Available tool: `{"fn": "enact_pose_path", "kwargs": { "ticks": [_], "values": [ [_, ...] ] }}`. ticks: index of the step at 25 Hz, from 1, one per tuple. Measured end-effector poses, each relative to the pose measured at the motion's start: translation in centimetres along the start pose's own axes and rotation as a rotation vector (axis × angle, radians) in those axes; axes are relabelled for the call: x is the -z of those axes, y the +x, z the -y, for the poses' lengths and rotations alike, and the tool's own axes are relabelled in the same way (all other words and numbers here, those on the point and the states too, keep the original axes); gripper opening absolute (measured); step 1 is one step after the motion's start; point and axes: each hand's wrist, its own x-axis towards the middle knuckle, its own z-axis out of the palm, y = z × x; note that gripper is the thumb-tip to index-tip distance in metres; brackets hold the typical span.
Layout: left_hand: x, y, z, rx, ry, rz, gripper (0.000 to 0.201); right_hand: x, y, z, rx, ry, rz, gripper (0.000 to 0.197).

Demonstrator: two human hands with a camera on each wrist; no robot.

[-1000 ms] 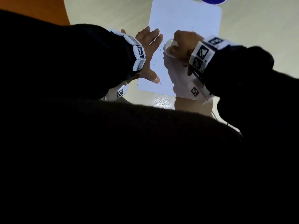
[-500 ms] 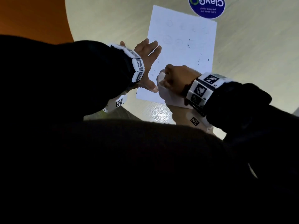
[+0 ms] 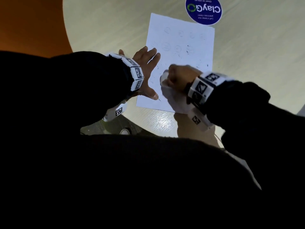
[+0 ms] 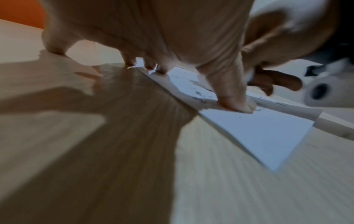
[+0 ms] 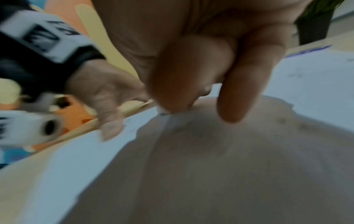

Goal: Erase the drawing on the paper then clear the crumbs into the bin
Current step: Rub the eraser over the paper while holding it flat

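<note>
Paper (image 3: 186, 52): a white sheet lies flat on the pale wooden counter (image 3: 247, 52), near its rounded front edge; faint pencil circles show on the far half.
Crumbs (image 3: 187, 51): small dark bits are scattered over the middle and near part of the sheet, some close to the left thumb (seen also in the left wrist view).
Left hand (image 3: 145, 70): it is spread flat, fingers straight, holding nothing; the thumb and the fingertips (image 4: 237, 106) press on the left edge of the sheet, and the outer fingers touch the counter beside it.
Right hand (image 3: 178, 76): the fingers are curled and pinch a small white eraser (image 5: 162, 110), whose tip touches the sheet; from the head view only a white lump shows at the knuckles (blurred).
Sticker (image 3: 203, 9): a round blue label with white letters is stuck on the counter just beyond the far edge of the sheet.
Sleeves (image 3: 82, 80): dark sleeves cover both arms, with white marker bands at the wrists.
</note>
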Motion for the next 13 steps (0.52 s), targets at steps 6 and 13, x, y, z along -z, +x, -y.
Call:
{"fn": "enact_pose_path", "kwargs": {
  "ticks": [6,13],
  "values": [
    [-0.3,0.2,0.5,-0.023,-0.01,-0.02,0.133,-0.5,-1.0,0.2,-0.002,0.016,0.013,0.028],
    [0.1,0.2,0.1,0.008,-0.026,0.028,0.133,2.1,2.4,-1.1,-0.071,0.114,0.129,0.037]
  ]
}}
